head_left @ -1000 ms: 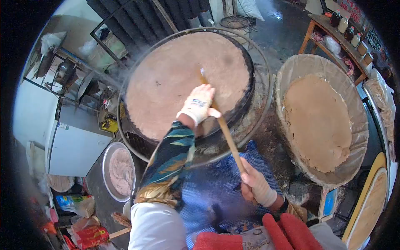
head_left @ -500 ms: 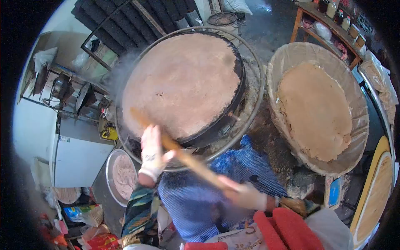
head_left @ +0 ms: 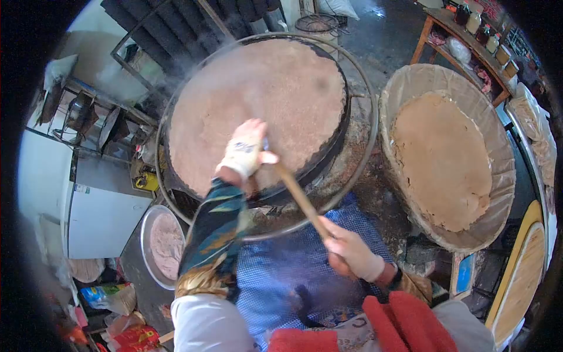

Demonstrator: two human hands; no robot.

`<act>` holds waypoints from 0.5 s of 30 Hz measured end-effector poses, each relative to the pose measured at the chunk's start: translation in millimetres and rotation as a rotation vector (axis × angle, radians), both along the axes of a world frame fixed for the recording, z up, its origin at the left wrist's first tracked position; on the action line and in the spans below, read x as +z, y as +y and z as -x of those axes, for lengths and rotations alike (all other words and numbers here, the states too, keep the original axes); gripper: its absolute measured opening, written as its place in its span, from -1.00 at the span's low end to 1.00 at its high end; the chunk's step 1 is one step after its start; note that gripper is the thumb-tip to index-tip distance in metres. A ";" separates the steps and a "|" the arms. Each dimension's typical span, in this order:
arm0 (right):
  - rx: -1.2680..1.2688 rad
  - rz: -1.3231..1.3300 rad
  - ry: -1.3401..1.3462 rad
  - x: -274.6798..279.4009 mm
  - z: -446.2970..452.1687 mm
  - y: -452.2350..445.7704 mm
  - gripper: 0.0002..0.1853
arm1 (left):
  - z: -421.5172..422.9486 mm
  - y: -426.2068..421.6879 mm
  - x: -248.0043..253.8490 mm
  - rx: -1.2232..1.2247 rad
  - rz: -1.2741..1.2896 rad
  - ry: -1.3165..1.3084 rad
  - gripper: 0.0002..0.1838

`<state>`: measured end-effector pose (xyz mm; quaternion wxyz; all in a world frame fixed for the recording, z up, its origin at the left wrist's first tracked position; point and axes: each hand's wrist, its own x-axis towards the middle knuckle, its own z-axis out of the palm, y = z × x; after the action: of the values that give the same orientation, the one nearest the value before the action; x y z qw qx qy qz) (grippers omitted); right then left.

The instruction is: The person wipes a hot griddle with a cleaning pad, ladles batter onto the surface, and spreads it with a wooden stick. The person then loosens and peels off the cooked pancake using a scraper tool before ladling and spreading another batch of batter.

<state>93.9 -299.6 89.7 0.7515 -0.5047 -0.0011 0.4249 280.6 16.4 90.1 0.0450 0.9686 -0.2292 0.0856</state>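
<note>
My right hand (head_left: 355,252) is closed round the lower part of a long wooden stick (head_left: 302,199). The stick slants up and left over a large round griddle with a dark rim (head_left: 340,126). My left hand (head_left: 243,151), partly gloved in white, lies over the upper part of the stick with its fingers stretched out and the thumb apart. The stick's far end is hidden by that hand and steam. A thin brownish-pink layer of batter or dough (head_left: 287,88) covers the griddle. My fingers are slightly blurred.
A metal ring (head_left: 375,117) surrounds the griddle. To the right stands a lined oval basket (head_left: 504,205) holding brown dough (head_left: 443,161). At left is a metal basin (head_left: 146,234) of pinkish paste. Round wooden boards (head_left: 519,281) lean at far right, below a shelf of jars (head_left: 434,23).
My left hand has moved up and right, farther over the griddle. The stick now stands steeper, and my right hand has shifted slightly right and up with it.
</note>
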 end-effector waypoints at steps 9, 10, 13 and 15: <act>0.298 0.295 -0.633 -16.5 19.7 30.9 -0.41 | 152.4 95.1 -2.6 0.339 -0.201 -0.057 0.22; 0.196 0.377 -0.604 -14.7 34.3 9.1 -0.41 | 130.2 40.6 26.6 0.242 -0.099 -0.072 0.20; -0.089 0.608 -0.282 -5.4 71.0 -48.9 -0.41 | 45.6 -85.8 48.2 -0.106 0.049 -0.146 0.13; -0.242 0.579 -0.100 20.0 68.9 -59.3 -0.40 | -11.9 -150.3 24.3 -0.348 0.123 -0.169 0.12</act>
<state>25.1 -358.8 109.7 0.6207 -0.7143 0.1432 0.2899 292.5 -133.9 114.4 0.0989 0.8992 -0.3903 0.1715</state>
